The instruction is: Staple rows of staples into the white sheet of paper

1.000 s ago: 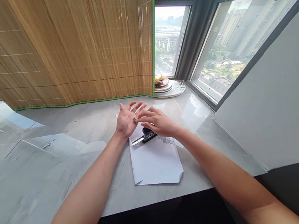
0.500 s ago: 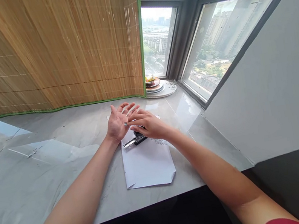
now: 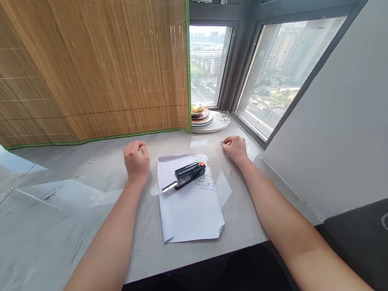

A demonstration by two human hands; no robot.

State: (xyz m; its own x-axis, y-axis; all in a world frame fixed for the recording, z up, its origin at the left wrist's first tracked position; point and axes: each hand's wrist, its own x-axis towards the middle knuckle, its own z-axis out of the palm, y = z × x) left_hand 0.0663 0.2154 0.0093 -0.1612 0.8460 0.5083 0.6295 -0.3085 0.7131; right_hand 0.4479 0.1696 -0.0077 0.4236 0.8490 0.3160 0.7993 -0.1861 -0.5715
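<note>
My left hand (image 3: 137, 162) is closed, fingers curled, above the counter left of the paper. A tiny pale bit shows by its fingertips; whether it is held I cannot tell. On the right, my right hand (image 3: 236, 148) pinches near the counter top, with a small whitish speck at its fingertips, too small to name. Between the hands lies a black stapler (image 3: 188, 174) with an orange spot at its back end and its silver magazine sticking out to the left. It rests on a stack of white paper (image 3: 191, 215), whose upper right carries many staple-like marks.
A bamboo blind (image 3: 101, 61) with green edging hangs behind the counter (image 3: 84, 243). Stacked plates (image 3: 208, 122) stand in the corner by the window (image 3: 261, 84). Small scraps (image 3: 49, 195) lie on the left, and a white wall (image 3: 340, 131) rises on the right.
My hands were together over the stapler, the left palm open and the right fingers at it with a small piece. They have parted to either side, and the left has closed.
</note>
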